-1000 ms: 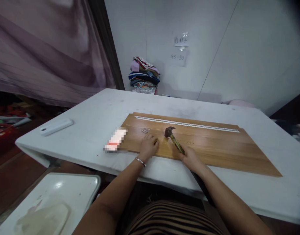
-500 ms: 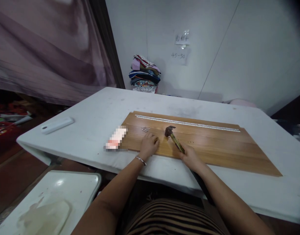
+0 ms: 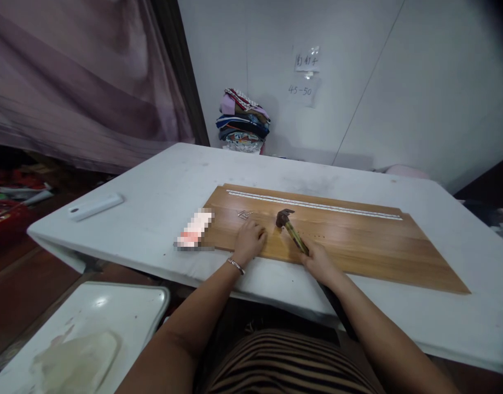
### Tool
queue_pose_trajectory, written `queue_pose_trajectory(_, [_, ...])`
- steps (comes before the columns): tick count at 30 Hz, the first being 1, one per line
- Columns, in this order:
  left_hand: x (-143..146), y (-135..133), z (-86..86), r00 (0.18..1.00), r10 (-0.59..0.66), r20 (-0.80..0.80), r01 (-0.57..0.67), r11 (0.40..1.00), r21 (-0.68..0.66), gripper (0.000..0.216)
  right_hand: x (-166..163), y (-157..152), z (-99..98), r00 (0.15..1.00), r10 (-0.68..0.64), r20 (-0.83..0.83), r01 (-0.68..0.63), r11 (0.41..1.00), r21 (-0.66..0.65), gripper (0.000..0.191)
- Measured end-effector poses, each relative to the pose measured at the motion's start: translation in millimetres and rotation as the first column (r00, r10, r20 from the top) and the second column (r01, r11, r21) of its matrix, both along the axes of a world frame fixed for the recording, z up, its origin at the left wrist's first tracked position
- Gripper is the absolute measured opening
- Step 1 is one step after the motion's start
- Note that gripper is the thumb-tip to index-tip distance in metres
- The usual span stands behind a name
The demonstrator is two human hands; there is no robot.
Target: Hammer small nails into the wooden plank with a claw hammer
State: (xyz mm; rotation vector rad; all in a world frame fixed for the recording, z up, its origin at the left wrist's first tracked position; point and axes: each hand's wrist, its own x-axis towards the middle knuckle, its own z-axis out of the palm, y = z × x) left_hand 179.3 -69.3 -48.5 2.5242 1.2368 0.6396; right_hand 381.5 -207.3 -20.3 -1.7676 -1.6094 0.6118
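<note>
Clearly, the brown rectangular wooden board [image 3: 358,241] lies lengthwise from left to right. The right hand [image 3: 320,262] grips the yellow-and-dark-handled claw hammer [image 3: 292,235], slanting forward-left. Left hand [image 3: 250,241] is curled, contents I cannot tell, nearer to the thin silver nails [image 3: 243,215] just beyond.

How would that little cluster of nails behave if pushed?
The nails would probably roll or slide, being slender and lying flat on a smooth-looking board. Their shiny, metallic look suggests stiffness. Each is likely light, being tiny compared with the left hand.

A claw hammer [image 3: 293,234] (brown-headed) slants over the wooden board [image 3: 382,249] near loose nails [image 3: 243,215]
</note>
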Motion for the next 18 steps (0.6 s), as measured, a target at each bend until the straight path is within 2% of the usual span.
queue_pose_trajectory(9, [-0.1,-0.8,1.5,1.000,-0.003,-0.012,0.003,1.000,-0.002,0.018,-0.2,0.7,5.6,1.000,-0.010,0.025,0.011,1.000,-0.017,0.056])
queue_pose_trajectory(18, [0.1,1.1,-2.1,1.000,0.003,0.003,-0.003,1.000,-0.008,0.017,0.2,0.2,1.9,1.000,-0.004,0.003,0.004,1.000,-0.011,0.056])
